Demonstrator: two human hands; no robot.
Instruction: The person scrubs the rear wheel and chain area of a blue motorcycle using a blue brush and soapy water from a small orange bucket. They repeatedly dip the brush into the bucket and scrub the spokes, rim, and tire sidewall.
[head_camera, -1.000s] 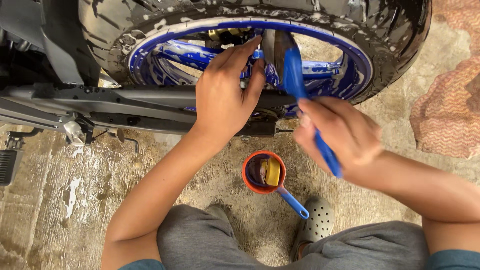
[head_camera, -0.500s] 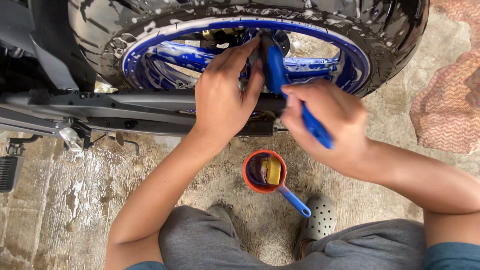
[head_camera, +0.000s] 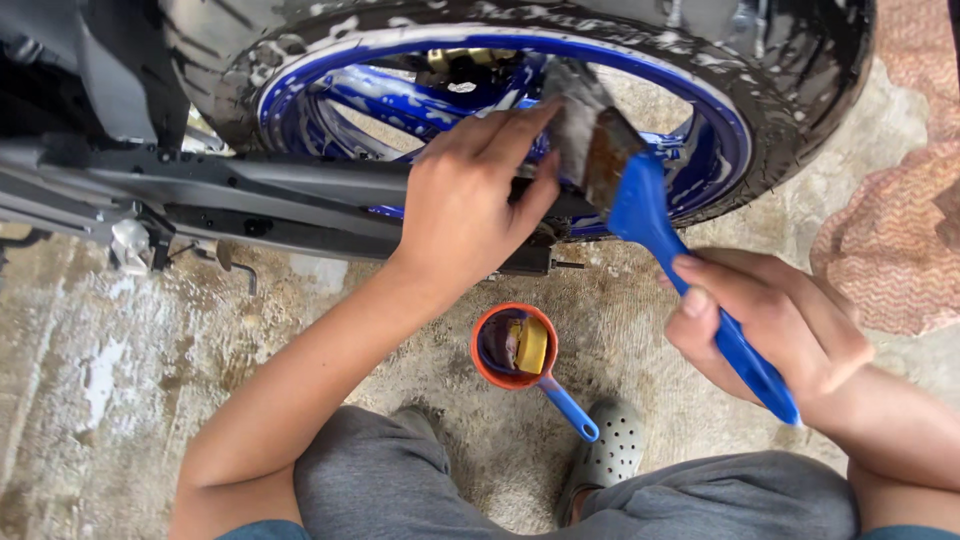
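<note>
Brush (head_camera: 640, 200), blue-handled with worn dark bristles, is gripped in the right hand (head_camera: 765, 330), fingers curled tight around the handle's lower part; its bristle head lies against the blue wheel rim (head_camera: 720, 130) near the hub, just beside the left hand's fingertips. Left hand (head_camera: 470, 215) rests flat on the dark swingarm (head_camera: 280, 195), fingers held close together and stretched toward the bristles, holding nothing.

Ground (head_camera: 130, 370) is rough concrete, wet and blotched with pale soapy patches. Black tyre (head_camera: 800, 90) and rim are streaked with suds. On the concrete between the person's knees stands a small orange scoop (head_camera: 515, 348) with a blue handle, a yellow sponge sitting inside it. A reddish woven mat (head_camera: 890, 250) lies at the right edge. A grey perforated clog (head_camera: 605, 455) shows below the scoop, near the grey shorts (head_camera: 400, 480).

Upper part of the wheel is cut off by the frame's top, and the hub is largely hidden behind the left hand and the bristles. Machine's body at upper left is dark and hard to make out. Whether the left fingertips actually touch the bristles cannot be told.
</note>
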